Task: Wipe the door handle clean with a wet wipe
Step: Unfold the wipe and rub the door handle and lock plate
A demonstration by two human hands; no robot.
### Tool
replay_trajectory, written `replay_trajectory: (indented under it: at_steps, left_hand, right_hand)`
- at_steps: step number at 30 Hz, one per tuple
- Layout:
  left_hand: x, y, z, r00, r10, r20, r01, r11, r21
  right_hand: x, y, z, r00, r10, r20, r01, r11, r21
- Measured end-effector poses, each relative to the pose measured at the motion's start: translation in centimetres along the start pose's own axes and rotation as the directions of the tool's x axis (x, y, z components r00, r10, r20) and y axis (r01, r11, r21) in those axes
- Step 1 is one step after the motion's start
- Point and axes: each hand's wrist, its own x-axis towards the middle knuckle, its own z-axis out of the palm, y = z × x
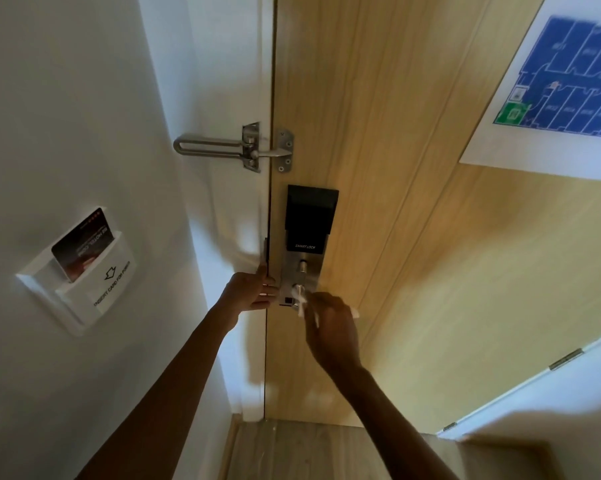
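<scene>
Our right hand has its grip closed around a white wet wipe, pressed to the door handle low on the smart lock. Our left hand rests at the wooden door edge, fingers loosely curled, gripping nothing.

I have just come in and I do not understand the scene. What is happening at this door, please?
A person is cleaning the lock area of a light wooden door. The right hand holds a white wet wipe against the silver metal lock plate, below the black smart lock panel. The handle itself is hidden by the hand. The left hand rests at the door's edge. The swing bar guard above is untouched.
</scene>
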Motion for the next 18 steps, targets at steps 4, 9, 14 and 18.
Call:
replay_trajectory:
  at_steps: [4,9,14,18]
  left_hand:
    - [0.1,0.6,-0.1,0.997,0.008,0.079,-0.012,0.998,0.057]
    - [0.8,0.8,-0.6,0.991,0.049,0.125,-0.066,0.989,0.133]
    - [1.2,0.4,-0.6,0.986,0.076,0.149,-0.093,0.990,0.111]
    - [0.8,0.3,-0.1,0.972,0.086,0.216,-0.098,0.994,0.042]
  right_hand:
    - [-0.4,0.0,1.0,1.000,0.010,0.005,-0.010,1.000,-0.024]
    - [0.5,-0.1,1.8,0.991,0.133,-0.030,-0.133,0.991,0.006]
    - [0.0,0.3,2.6,0.979,0.167,-0.119,-0.153,0.982,0.113]
    - [-0.3,2.4,2.2,0.988,-0.118,-0.103,0.114,0.993,-0.037]
